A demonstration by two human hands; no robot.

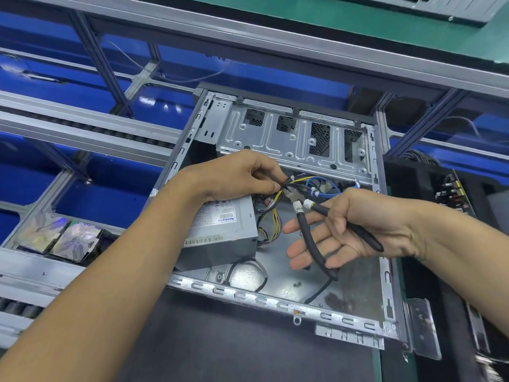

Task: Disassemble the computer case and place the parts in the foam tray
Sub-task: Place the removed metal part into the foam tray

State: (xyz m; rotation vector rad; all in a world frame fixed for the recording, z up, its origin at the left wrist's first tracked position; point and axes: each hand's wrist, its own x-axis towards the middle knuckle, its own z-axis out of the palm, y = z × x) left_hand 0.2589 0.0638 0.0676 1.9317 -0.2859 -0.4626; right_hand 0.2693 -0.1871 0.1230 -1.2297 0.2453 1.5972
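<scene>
The open grey metal computer case point(281, 301) is lying on the dark worktop point(220, 340), holding a grey power supply point(220, 232) labelled "Huntkey". The left hand point(237, 175) is pinching the yellow-and-black cable bundle point(278, 194); the right hand point(344, 230), fingers spread, is holding black-handled cutters point(311, 238).
</scene>
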